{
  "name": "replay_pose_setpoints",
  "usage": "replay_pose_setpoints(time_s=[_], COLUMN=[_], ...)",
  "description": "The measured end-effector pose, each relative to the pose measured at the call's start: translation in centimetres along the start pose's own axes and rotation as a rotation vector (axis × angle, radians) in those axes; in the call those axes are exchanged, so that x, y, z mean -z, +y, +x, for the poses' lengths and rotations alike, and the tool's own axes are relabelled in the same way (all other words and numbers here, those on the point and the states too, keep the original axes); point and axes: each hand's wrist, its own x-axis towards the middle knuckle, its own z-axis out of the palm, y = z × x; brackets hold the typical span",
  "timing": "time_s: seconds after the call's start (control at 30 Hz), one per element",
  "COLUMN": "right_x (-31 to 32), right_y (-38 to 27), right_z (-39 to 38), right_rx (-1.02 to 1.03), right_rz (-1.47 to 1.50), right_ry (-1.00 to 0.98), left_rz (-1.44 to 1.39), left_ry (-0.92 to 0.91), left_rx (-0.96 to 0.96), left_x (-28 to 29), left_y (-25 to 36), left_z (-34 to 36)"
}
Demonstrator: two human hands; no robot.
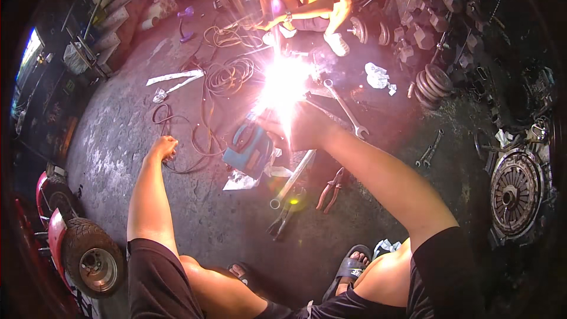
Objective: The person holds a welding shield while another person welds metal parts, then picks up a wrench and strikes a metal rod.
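A blinding white-pink glare [282,85] fills the centre, with sparks around it. My right hand [298,127] reaches into the glare's lower edge; its fingers and anything in them are washed out. My left hand [168,147] is closed at the left, beside loose dark cable [192,153]; what it grips, if anything, is unclear. A blue box-like object [242,153] lies below the glare. Around it are a large open-end wrench [345,109], a long bar with a ring end [295,174], red-handled pliers [328,195] and dark jaw tools [282,221].
Another person [304,6] crouches beyond the glare near coiled cables [229,77]. Dumbbells [425,23] and weight plates [431,85] line the right, above a clutch-like disc [509,195]. Small wheels [94,260] sit at lower left; steps [121,12] rise at back left.
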Motion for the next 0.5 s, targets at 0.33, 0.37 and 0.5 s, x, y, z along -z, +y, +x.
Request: replay_pose_setpoints(time_s=[0.33,0.37,0.5], right_x=[-0.6,-0.6,-0.76], right_y=[0.34,0.34,0.41], right_z=[0.28,0.27,0.16], right_rx=[-0.014,0.008,-0.004], right_rz=[0.173,0.178,0.184], right_ry=[-0.063,-0.049,-0.035], left_rz=[0.002,-0.008,0.0], left_ry=[-0.046,-0.053,-0.064], left_rx=[0.005,0.015,-0.004], left_x=[-0.08,-0.07,-0.12], left_y=[-0.17,-0.17,-0.08], left_z=[0.53,0.61,0.56])
